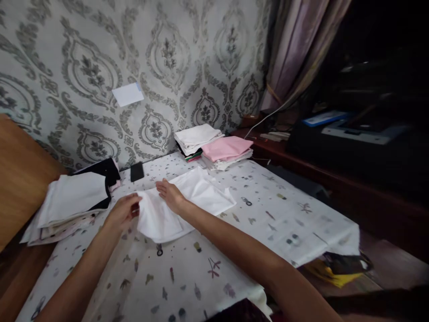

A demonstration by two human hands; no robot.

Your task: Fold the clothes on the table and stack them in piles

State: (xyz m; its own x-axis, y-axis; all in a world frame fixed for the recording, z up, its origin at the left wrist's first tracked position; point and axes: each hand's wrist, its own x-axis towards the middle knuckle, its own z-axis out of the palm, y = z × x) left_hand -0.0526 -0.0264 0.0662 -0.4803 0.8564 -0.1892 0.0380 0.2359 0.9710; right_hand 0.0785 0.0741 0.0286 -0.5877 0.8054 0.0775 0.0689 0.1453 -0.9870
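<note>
A white piece of cloth (204, 190), perhaps a garment, lies partly folded on a patterned tablecloth (174, 286); its exact kind cannot be made out. At its left edge, my left hand (123, 211) pinches the fabric between thumb and fingers. The cloth's left part rises a little toward that hand. My right hand (170, 196) rests on the upper middle of the cloth, fingers stretched out and palm down, holding nothing. My right forearm passes over the cloth's lower edge and hides part of it.
Folded cloths (75, 197) are stacked at the left beside a brown wooden panel (25, 174). A black phone (136, 171) lies near the wall. Two more stacks stand at the back, one topped with white cloth (197, 137), the other with pink cloth (228, 147). A dark red cabinet (321, 179) borders the right.
</note>
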